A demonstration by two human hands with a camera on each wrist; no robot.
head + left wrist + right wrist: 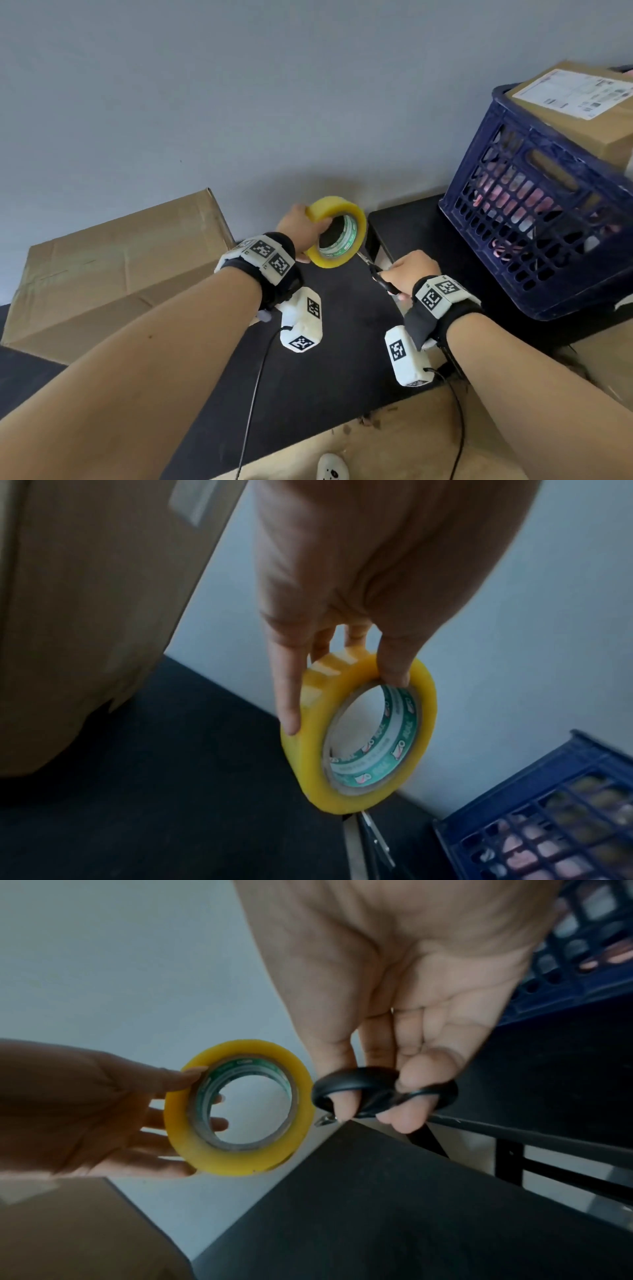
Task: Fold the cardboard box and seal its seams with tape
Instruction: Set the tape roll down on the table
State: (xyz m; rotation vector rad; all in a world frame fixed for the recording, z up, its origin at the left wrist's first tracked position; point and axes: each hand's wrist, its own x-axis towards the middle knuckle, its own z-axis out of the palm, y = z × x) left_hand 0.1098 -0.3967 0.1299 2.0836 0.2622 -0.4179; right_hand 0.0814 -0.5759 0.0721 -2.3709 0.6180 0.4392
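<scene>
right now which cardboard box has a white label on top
The cardboard box in the blue crate, far right. The other cardboard box, left on the dark surface, shows plain brown card.

The tape roll (336,232) is glossy, translucent yellow plastic film on a printed paper core. The cardboard box (113,270) is matt brown and creased. The scissors (383,1091) have smooth black handles, probably plastic, and shiny metal blades. The crate (534,219) is dark blue moulded plastic. The surface (335,342) is matt black.
</scene>
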